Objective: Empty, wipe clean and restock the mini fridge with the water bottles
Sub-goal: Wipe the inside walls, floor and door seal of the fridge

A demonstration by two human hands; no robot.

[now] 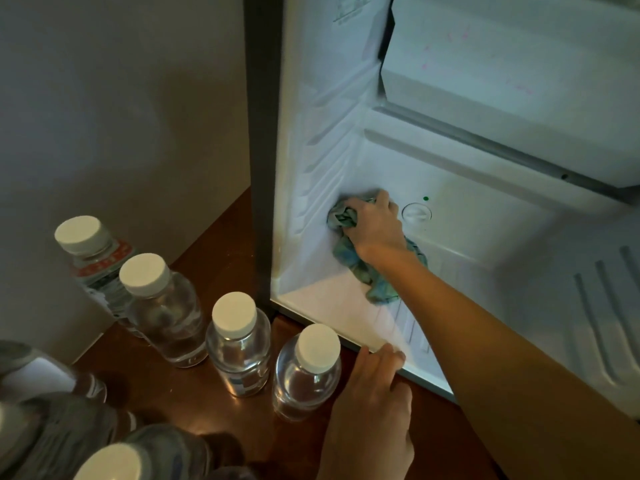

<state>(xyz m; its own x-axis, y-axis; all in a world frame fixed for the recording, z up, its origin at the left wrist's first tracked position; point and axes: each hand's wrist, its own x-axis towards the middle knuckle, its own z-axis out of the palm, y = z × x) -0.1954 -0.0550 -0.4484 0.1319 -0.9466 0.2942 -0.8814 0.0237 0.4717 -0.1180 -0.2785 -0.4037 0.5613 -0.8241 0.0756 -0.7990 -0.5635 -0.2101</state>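
- Fridge (450, 188): door open, white interior lit, filling the frame from 12 to 4 o'clock.
- Right hand (375, 225): reaches deep inside with its fingers curled round a bunched blue-green cloth (367, 275). It presses the cloth into the corner where the left wall meets the back wall.
- Cloth vs fingers: a wad bulges out past the fingertips at the hand's 9 o'clock. The rest trails under the wrist toward 6 o'clock, and its tail lies on the fridge floor.
- Dial (416, 213): round and white, on the back wall just beside the knuckles at their 3 o'clock. Cannot tell whether they touch.
- Left hand (372, 393): at the frame's 6 o'clock, holding nothing. Its fingers (388, 355) are fairly straight, tips laid on the front lip of the fridge floor.
- Bottles (237, 341): four upright with white caps, in a slanting row on the wood top (214, 244) outside the fridge, at the frame's 8 o'clock.
- The nearest bottle stands just beside the left hand at its 9 o'clock; cannot tell whether they touch.
- More bottles at 7 o'clock are blurred; count unclear.
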